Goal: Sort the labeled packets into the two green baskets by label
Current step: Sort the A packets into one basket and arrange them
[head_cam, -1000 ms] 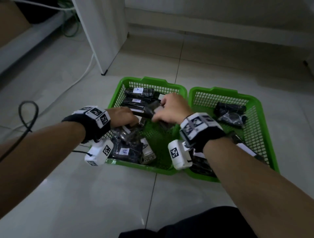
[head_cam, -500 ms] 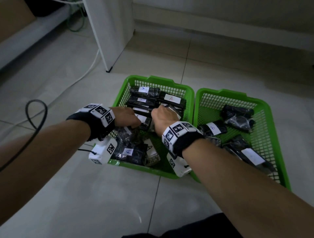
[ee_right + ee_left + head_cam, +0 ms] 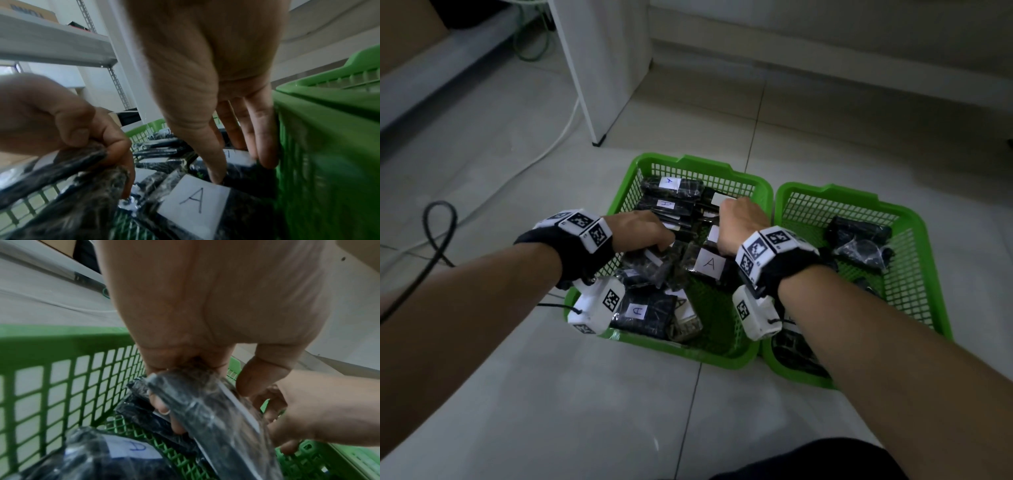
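Note:
Two green baskets stand side by side on the floor: the left basket is full of dark packets with white labels, and the right basket has a few. My left hand grips a dark packet over the left basket's near side, fingers curled round the packet. My right hand reaches down by that basket's right wall. Its fingers are straight and touch packets, the thumb beside a packet labelled A. That A packet lies just below the right wrist.
Dark packets lie at the back of the right basket. A white panel stands on the floor behind the left basket. A black cable loop and a white cable lie to the left.
My right hand has moved from the middle of the left basket toward its back right corner, uncovering the A packet. My left hand keeps hold of its packet in the same place.

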The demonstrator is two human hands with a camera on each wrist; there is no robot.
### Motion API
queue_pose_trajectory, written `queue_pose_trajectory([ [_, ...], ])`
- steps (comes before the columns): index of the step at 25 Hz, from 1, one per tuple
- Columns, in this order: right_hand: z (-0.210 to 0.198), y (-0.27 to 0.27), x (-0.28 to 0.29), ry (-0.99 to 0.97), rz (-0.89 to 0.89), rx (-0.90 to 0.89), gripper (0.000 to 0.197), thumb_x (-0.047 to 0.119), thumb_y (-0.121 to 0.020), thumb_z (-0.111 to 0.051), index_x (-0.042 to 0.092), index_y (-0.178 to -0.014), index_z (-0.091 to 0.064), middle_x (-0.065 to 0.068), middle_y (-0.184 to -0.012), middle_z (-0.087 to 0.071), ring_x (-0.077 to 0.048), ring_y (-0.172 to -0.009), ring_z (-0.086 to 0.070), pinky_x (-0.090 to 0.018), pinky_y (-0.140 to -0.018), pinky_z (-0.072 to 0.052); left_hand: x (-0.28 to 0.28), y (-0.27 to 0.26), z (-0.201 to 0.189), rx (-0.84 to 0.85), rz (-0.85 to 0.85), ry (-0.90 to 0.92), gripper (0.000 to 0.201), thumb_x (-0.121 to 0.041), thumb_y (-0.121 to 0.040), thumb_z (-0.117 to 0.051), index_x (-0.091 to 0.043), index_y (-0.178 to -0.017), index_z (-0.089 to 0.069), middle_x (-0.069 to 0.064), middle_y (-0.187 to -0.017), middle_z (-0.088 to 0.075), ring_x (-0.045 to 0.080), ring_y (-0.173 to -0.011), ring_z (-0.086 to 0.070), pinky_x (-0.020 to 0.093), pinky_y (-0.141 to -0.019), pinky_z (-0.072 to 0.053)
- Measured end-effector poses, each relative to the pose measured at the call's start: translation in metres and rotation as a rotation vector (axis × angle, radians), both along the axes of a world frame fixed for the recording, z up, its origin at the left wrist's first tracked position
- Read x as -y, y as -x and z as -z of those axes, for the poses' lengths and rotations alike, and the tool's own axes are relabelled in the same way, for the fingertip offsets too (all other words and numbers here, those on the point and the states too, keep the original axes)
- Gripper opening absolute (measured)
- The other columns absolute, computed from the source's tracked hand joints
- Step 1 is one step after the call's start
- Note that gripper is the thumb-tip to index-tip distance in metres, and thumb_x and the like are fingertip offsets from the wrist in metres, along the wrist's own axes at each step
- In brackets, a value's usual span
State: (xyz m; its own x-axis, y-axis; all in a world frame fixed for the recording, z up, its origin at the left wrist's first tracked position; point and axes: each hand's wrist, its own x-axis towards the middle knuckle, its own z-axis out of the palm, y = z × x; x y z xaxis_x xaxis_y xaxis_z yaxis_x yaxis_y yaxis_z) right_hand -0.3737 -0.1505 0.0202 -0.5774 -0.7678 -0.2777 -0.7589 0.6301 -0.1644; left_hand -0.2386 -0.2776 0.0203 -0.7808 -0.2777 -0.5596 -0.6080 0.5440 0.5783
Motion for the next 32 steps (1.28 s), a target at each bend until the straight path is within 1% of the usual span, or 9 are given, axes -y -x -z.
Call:
queue_pose_trajectory([
  [6, 0.003, 0.004, 0.003, -0.073, -0.093, -0.017, 0.019, -0.006, -0.087, -0.06, 0.0, -0.104, -0.065, -0.01, -0.091, -0.053, -0.029, -0.087, -0.06, -0.03, -0.071, -0.043, 0.002, 0.009, 0.009, -0.014, 0.009, -0.094, 0.028, -0.044, -0.057, -0.054, -0.017, -0.055, -0.05, 0.006, -0.067, -0.054, 0.022, -0.067, -0.048, 0.049, -0.071, -0.046],
  [9, 0.003, 0.014, 0.005, 0.037, -0.038, 0.056, 0.008, -0.003, -0.083, -0.065, 0.002, -0.089, -0.066, -0.008, -0.087, -0.062, -0.029, -0.088, -0.067, -0.03, -0.069, -0.049, 0.001, 0.009, 0.003, -0.074, -0.199, -0.299, 0.027, -0.039, -0.055, -0.062, -0.016, -0.068, -0.061, 0.008, -0.071, -0.059, 0.023, -0.066, -0.054, 0.036, -0.065, -0.046],
  [12, -0.003, 0.016, 0.007, 0.186, 0.154, 0.421, 0.014, 0.011, -0.086, -0.065, 0.0, -0.087, -0.074, -0.014, -0.086, -0.075, -0.032, -0.078, -0.075, -0.038, -0.07, -0.063, -0.001, 0.012, -0.001, -0.195, -0.363, -0.469, 0.012, -0.02, -0.087, -0.055, -0.008, -0.087, -0.058, 0.006, -0.075, -0.063, 0.014, -0.062, -0.062, 0.019, -0.054, -0.048],
  [15, -0.015, 0.018, -0.005, 0.275, 0.333, 0.931, 0.012, 0.009, -0.094, -0.063, 0.0, -0.099, -0.069, -0.019, -0.094, -0.076, -0.036, -0.08, -0.077, -0.052, -0.079, -0.062, 0.004, 0.015, -0.004, -0.325, -0.423, -0.548, 0.014, -0.004, -0.096, -0.047, -0.001, -0.093, -0.06, 0.014, -0.094, -0.064, 0.025, -0.088, -0.064, 0.03, -0.079, -0.055],
  [18, -0.019, 0.026, -0.02, 0.324, 0.304, 0.997, 0.015, 0.0, -0.093, -0.063, 0.001, -0.108, -0.062, -0.025, -0.103, -0.074, -0.036, -0.084, -0.076, -0.053, -0.083, -0.061, 0.01, 0.011, -0.005, -0.334, -0.506, -0.583, 0.021, -0.006, -0.098, -0.05, 0.005, -0.113, -0.058, 0.023, -0.12, -0.062, 0.036, -0.109, -0.064, 0.043, -0.09, -0.055],
  [21, -0.018, 0.032, -0.032, 0.353, 0.308, 0.976, 0.016, 0.001, -0.093, -0.061, 0.005, -0.107, -0.053, -0.027, -0.109, -0.07, -0.032, -0.079, -0.072, -0.041, -0.069, -0.06, 0.01, 0.007, -0.007, -0.339, -0.596, -0.655, 0.025, -0.011, -0.099, -0.051, 0.003, -0.12, -0.052, 0.029, -0.127, -0.058, 0.043, -0.112, -0.063, 0.052, -0.085, -0.058],
  [24, -0.014, 0.032, -0.045, 0.366, 0.16, 0.688, 0.027, 0.014, -0.081, -0.081, 0.011, -0.088, -0.055, -0.008, -0.094, -0.069, -0.019, -0.077, -0.065, -0.027, -0.062, -0.052, 0.003, 0.006, -0.01, -0.33, -0.569, -0.747, 0.017, -0.014, -0.102, -0.045, -0.001, -0.113, -0.048, 0.028, -0.115, -0.067, 0.042, -0.102, -0.068, 0.047, -0.078, -0.061],
  [28, -0.006, 0.03, -0.054, 0.562, 0.06, 0.408, 0.028, 0.011, -0.07, -0.089, 0.013, -0.072, -0.061, 0.004, -0.078, -0.067, -0.011, -0.069, -0.062, -0.024, -0.063, -0.051, -0.008, 0.013, -0.012, -0.326, -0.518, -0.591, 0.017, -0.011, -0.1, -0.042, 0.001, -0.111, -0.047, 0.022, -0.1, -0.067, 0.02, -0.063, -0.062, 0.025, -0.048, -0.048],
  [32, 0.0, 0.035, -0.058, 0.614, 0.095, 0.246, 0.036, 0.018, -0.066, -0.092, 0.016, -0.075, -0.058, 0.004, -0.074, -0.063, -0.009, -0.063, -0.056, -0.023, -0.056, -0.048, -0.01, 0.017, -0.006, -0.354, -0.351, -0.286, 0.012, -0.018, -0.091, -0.053, -0.007, -0.092, -0.048, 0.01, -0.082, -0.059, 0.017, -0.062, -0.052, 0.028, -0.053, -0.041],
])
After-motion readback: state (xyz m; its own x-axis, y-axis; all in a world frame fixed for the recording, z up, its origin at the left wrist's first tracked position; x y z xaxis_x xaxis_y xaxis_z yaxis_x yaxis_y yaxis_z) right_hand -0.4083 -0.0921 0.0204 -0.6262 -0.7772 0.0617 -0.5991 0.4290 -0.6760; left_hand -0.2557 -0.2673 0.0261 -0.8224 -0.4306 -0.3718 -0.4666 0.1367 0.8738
